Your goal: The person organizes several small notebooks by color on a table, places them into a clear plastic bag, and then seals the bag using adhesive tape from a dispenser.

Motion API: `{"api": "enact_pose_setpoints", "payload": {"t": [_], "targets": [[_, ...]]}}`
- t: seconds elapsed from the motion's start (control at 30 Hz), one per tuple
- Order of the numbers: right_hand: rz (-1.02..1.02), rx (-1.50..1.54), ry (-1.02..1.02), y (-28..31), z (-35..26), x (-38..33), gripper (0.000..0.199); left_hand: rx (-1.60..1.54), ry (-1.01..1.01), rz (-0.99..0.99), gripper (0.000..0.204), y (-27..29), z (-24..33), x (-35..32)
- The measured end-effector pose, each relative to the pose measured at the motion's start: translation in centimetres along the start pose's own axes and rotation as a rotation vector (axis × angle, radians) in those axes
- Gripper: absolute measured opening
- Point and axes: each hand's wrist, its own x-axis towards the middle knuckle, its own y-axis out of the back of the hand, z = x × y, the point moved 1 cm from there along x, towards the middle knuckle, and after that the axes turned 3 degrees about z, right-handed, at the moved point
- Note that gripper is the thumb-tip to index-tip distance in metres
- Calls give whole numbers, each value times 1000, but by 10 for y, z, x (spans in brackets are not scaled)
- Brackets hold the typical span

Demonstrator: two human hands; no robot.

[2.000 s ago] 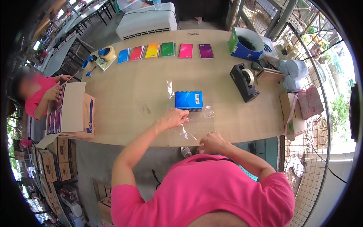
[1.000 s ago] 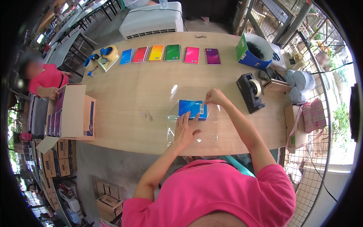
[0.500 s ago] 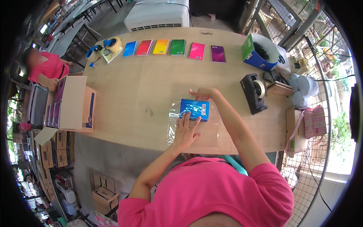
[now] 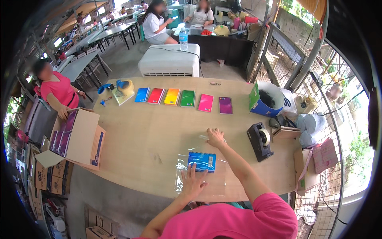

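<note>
A blue spiral-bound notebook (image 4: 201, 161) lies on the table in front of me, in or on clear plastic wrap (image 4: 181, 175) that spreads past its sides and near edge. My left hand (image 4: 193, 185) rests with fingers spread on its near left part and on the plastic. Beyond the notebook's far edge, my right hand (image 4: 215, 138) is low over the table, its fingers bent. A thin pale, see-through strip (image 4: 203, 137) shows at both sides of that hand and seems gripped in it.
A row of colourful notebooks (image 4: 172, 96) lines the far side, tape dispensers (image 4: 126, 87) at its left. A black tape dispenser (image 4: 260, 142) and a blue-green box (image 4: 264, 104) stand right. At left, a person (image 4: 55, 89) reaches into a carton (image 4: 83, 137) of purple notebooks.
My view has tilted up, showing more of the room. My right hand has moved away from the notebook's far edge, with the pale strip at it. My left hand stays on the notebook.
</note>
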Motion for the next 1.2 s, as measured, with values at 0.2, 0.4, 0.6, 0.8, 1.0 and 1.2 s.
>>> {"api": "enact_pose_setpoints", "payload": {"t": [0.2, 0.4, 0.6, 0.8, 1.0, 1.2], "targets": [[-534, 289, 57, 19, 44, 43, 15, -48, -32, 15, 70, -4, 9, 10], [-277, 104, 170, 34, 0, 17, 10, -22, 17, 4, 71, -7, -4, -1], [-193, 337, 179, 42, 13, -3, 10, -2, -34, 19, 73, -1, 2, 3], [-167, 405, 203, 39, 14, 5, 10, -19, -27, 0, 75, 0, 2, 2], [-218, 420, 111, 44, 15, 18, 10, -30, -7, 1, 77, 3, 5, -2], [-143, 264, 116, 24, 17, 18, 19, -54, -28, 46, 77, -2, 0, -2]]}}
